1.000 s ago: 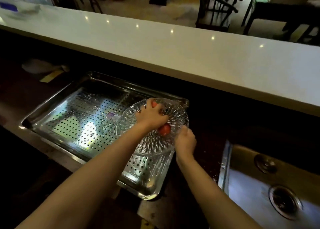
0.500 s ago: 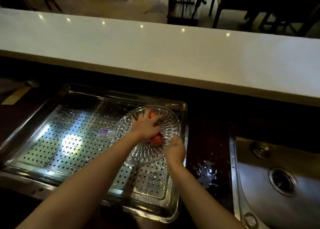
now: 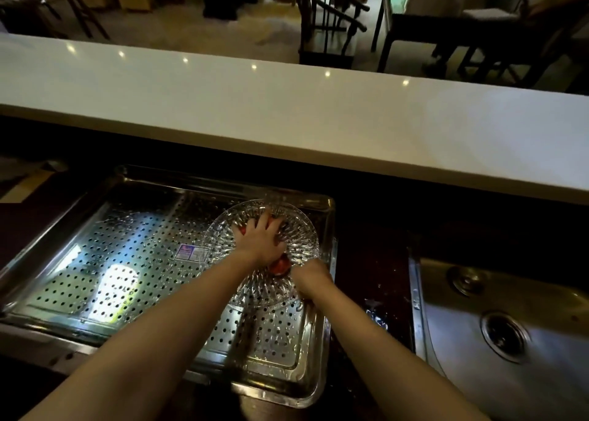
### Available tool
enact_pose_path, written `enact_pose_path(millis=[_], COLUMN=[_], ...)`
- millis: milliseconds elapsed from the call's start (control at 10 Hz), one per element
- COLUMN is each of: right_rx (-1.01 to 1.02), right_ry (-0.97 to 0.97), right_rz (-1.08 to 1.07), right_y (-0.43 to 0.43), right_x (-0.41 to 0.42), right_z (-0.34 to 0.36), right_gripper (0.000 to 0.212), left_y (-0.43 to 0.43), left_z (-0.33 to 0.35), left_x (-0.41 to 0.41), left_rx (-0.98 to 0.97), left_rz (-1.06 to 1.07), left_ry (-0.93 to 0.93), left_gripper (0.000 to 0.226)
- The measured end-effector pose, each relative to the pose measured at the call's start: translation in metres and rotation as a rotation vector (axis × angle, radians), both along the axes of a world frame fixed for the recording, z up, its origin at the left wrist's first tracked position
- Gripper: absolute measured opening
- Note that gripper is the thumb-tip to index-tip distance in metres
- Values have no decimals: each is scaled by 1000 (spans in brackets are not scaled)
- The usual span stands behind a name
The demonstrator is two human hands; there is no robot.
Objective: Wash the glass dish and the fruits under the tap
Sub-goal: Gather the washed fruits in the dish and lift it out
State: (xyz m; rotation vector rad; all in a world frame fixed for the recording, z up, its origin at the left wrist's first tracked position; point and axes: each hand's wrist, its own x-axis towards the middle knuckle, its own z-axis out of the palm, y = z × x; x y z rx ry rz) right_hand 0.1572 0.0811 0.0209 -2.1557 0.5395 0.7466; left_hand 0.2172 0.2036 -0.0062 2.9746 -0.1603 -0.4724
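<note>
Head view: glass dish point(image 3: 298, 240) was over the right end of the perforated steel tray point(image 3: 95, 261), with red fruits point(image 3: 279, 265) inside it. Your left grip point(image 3: 259, 240) lay on the fruits, fingers spread and pressing down, not closed round any. Your right grip point(image 3: 310, 274) held the dish's near-right rim, fingers curled under and mostly hidden. A small sticker point(image 3: 188, 251) sat on the tray just left of the dish. Dark tabletop point(image 3: 376, 261) beside the tray was wet with drops. Steel sink point(image 3: 510, 357) lay to the right, apart from the dish. White raised counter point(image 3: 287, 111) ran behind.
</note>
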Motion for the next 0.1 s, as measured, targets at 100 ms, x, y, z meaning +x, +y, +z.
enact_pose_path(millis=[100], right_rx=[-41], right_ry=[8], right_rz=[111], right_y=[-11], right_x=[6], right_z=[32], right_gripper=[51], left_y=[-3], left_z=[24], left_x=[6], left_rx=[84], left_rz=[-19], left_ry=[113], left_gripper=[70])
